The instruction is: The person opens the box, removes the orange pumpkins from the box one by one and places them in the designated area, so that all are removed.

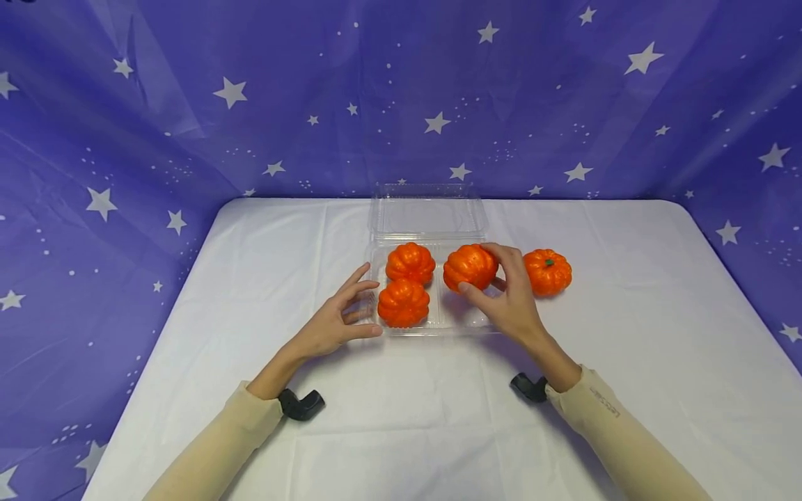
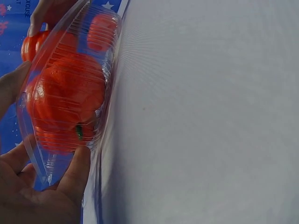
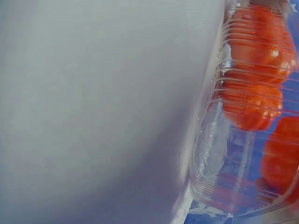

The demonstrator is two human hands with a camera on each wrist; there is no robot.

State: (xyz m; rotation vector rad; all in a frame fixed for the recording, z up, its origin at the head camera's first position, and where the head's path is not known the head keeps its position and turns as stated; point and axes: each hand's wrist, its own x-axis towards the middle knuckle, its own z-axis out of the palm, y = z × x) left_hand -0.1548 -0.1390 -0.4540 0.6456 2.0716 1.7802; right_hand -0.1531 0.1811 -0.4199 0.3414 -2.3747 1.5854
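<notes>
A clear plastic clamshell container (image 1: 432, 330) lies with its lid hinged back. Two orange toy pumpkins, a rear one (image 1: 410, 263) and a front one (image 1: 404, 303), sit in its left half. My right hand (image 1: 510, 299) grips a third pumpkin (image 1: 468, 268) between thumb and fingers, over the container's right half. My left hand (image 1: 335, 320) is at the container's left side, thumb near the front corner and fingers spread along the edge. In the right wrist view, the gripped pumpkin (image 3: 280, 156) shows through the clear wall, apart from the other two.
Another orange pumpkin (image 1: 548, 273) with a green stem sits just right of the container. The transparent lid (image 1: 429, 212) reaches toward the back edge of the white-covered table (image 1: 626, 313). A purple star-patterned cloth (image 1: 376, 90) hangs behind and at the sides.
</notes>
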